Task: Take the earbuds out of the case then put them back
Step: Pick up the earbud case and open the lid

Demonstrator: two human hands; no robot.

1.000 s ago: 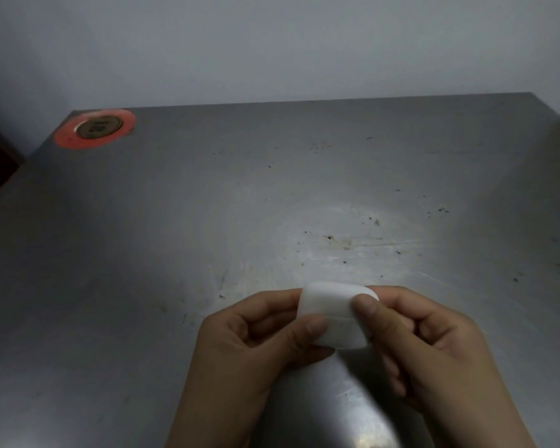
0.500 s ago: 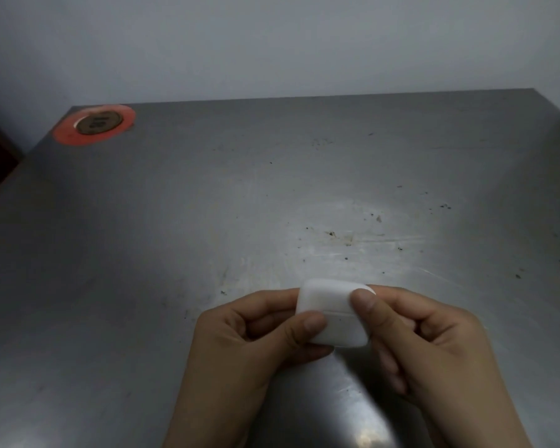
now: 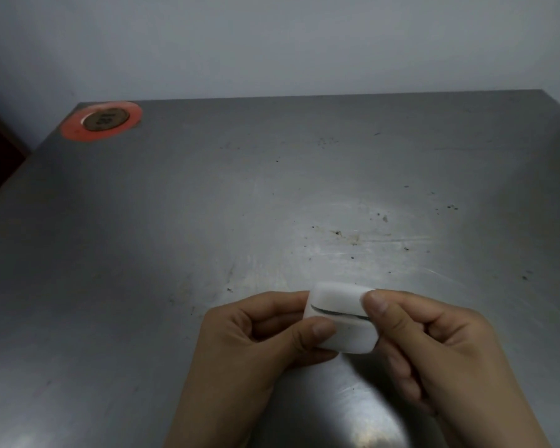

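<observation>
A white earbud case (image 3: 346,331) is held just above the metal table (image 3: 272,205), low in the middle of the view. My left hand (image 3: 256,347) grips its lower body, thumb on the front. My right hand (image 3: 434,347) holds the case's right side, its thumb pressed on the lid's right corner. The lid is lifted a crack: a thin dark gap runs across the front. The earbuds are hidden inside.
A round orange and brown disc (image 3: 101,120) lies flat at the table's far left corner. A pale wall rises behind the table's far edge. The steel surface is scuffed and speckled with dark specks near the middle right.
The lid was flush with the case before; now a dark gap shows under it. Both hands have stayed in nearly the same place.
</observation>
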